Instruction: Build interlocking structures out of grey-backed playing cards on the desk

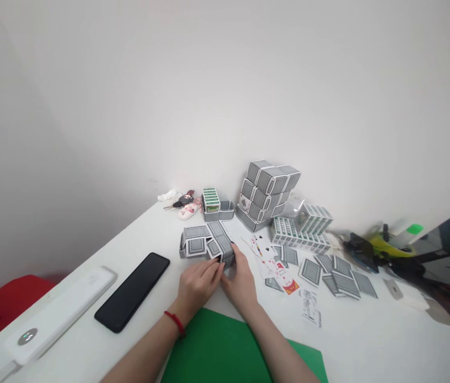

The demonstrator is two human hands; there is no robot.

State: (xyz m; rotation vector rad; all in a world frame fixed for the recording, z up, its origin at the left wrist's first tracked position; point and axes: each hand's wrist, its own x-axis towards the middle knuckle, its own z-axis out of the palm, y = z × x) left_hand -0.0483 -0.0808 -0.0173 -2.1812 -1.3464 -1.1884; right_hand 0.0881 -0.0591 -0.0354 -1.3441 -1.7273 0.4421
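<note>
Both my hands are at the near end of a low box folded from grey-backed playing cards, in the middle of the white table. My left hand, with a red cord at the wrist, has its fingers pressed together on the box's near side. Around the right near corner, my right hand grips with thumb and fingers. Loose flaps of card stick up on the box's left part. Face-up playing cards lie just right of my right hand. Some fingertips are hidden behind the cards.
Behind stands a tall stack of card-built blocks. Green-and-white card packs lie right of it, and more sit in a small card tray. Face-down cards spread at right. A black phone, white power bank and green mat lie nearer.
</note>
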